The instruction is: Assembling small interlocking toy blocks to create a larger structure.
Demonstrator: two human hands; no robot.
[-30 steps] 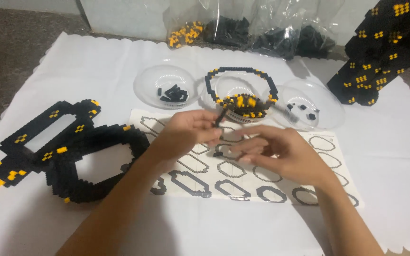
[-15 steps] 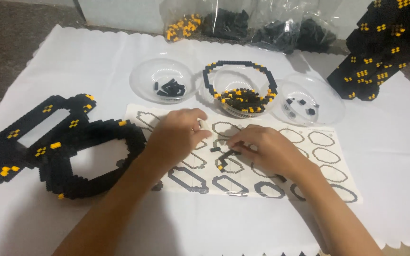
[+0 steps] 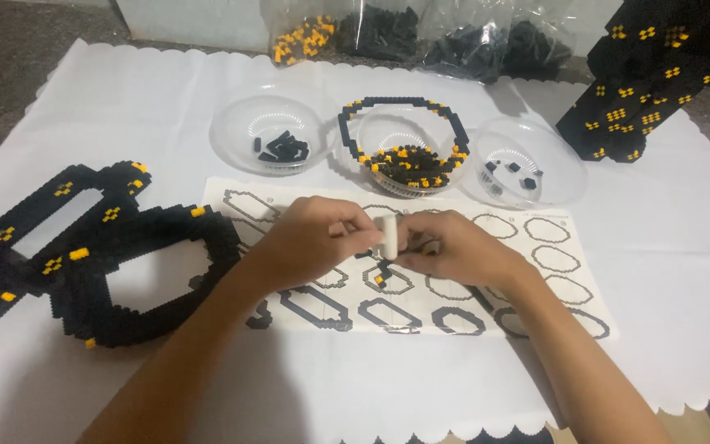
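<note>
Small white block tool [image 3: 388, 237] pinched between left hand [image 3: 314, 238] and right hand [image 3: 454, 251], both grips closed on it, just above a partly built black-and-yellow ring [image 3: 384, 278] on the outline sheet [image 3: 552, 247]; most outlines beyond the grip unfilled.

Home hobby table: scalloped white cloth [image 3: 166, 90], clear bowls [image 3: 273, 131] of bricks, template sheet [image 3: 552, 271].

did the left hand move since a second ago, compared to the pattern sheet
Yes. The left hand has dropped lower over the pattern sheet, away from the middle bowl, and now meets the right hand.
</note>
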